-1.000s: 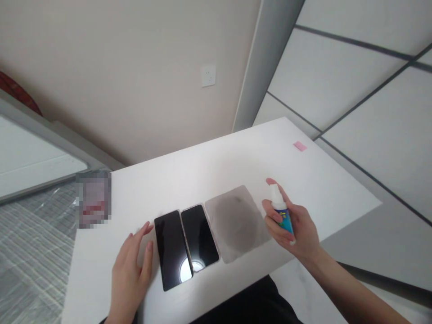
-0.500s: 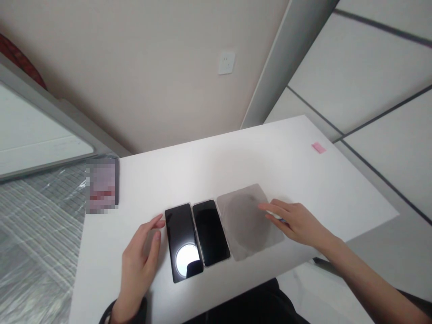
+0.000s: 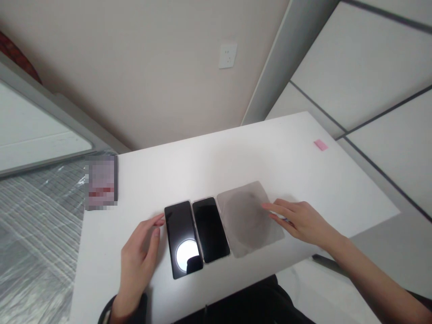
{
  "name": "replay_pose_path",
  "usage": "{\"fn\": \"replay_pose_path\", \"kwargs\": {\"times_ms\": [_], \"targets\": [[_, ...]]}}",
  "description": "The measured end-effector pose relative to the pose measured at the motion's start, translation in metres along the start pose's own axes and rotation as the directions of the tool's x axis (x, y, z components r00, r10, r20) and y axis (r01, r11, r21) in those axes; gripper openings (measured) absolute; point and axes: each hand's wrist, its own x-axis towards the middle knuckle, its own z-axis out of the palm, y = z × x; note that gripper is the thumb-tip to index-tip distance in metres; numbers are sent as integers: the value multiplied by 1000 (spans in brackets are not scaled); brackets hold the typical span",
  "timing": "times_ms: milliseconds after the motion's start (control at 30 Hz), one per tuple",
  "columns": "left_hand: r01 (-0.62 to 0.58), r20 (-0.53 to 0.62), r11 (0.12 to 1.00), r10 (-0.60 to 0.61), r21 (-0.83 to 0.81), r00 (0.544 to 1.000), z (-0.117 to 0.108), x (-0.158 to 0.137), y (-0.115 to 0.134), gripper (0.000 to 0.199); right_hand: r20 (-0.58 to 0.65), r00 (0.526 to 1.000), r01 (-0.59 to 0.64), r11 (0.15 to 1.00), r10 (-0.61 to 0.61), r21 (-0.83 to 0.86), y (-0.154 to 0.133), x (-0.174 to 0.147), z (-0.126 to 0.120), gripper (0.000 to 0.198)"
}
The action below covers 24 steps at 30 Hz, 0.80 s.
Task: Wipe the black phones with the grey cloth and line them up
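Two black phones lie side by side, screens up, on the white table [image 3: 236, 157]. My left hand [image 3: 138, 256] rests open beside the left phone [image 3: 182, 238], fingertips at its left edge. The right phone [image 3: 209, 229] touches a grey cloth [image 3: 246, 218] with a darker round patch. My right hand [image 3: 303, 222] lies at the cloth's right edge, fingers stretched over a small spray bottle [image 3: 285, 220] laid on the table. Only a sliver of the bottle shows under the fingers.
A small dark card-like object [image 3: 101, 182], blurred out, sits at the table's far left corner. A pink slip [image 3: 320, 145] lies near the far right edge. A wall socket [image 3: 227, 55] is behind the table. Plastic-covered surface lies to the left.
My right hand held the spray bottle upright above the table a second ago; it has lowered it flat beside the cloth. My left hand stayed by the left phone. The view shifted slightly.
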Motion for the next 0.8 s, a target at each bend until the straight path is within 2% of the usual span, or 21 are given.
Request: {"fn": "replay_pose_path", "kwargs": {"times_ms": [100, 333, 467, 533, 600, 633, 733, 800], "targets": [[-16, -5, 1000, 16, 1, 1000, 0, 0, -1, 27, -12, 1000, 16, 1000, -16, -2, 1, -3, 2, 33], [0, -8, 1000, 0, -30, 1000, 1, 2, -2, 27, -57, 997, -44, 997, 47, 56, 1, -6, 10, 29], [9, -24, 1000, -9, -10, 1000, 1, 3, -1, 27, -180, 973, -122, 985, 143, 123, 15, -12, 11, 31], [-8, -41, 1000, 9, 25, 999, 3, 3, 1, 28, -288, 932, -172, 969, 218, 174, 34, -12, 6, 46], [-35, -57, 995, 41, 91, 998, 5, 3, 5, 30, -390, 870, -221, 945, 303, 241, 60, -8, -1, 54], [-46, -63, 990, 54, 130, 997, 7, 2, 7, 32, -431, 833, -243, 930, 345, 276, 74, -4, -5, 52], [-59, -82, 977, 78, 204, 994, 13, -4, 17, 35, -539, 707, -295, 883, 458, 365, 116, 11, -17, 28], [-52, -93, 975, 73, 218, 993, 16, -12, 24, 35, -562, 660, -295, 860, 499, 417, 136, 22, -20, 25]]}}
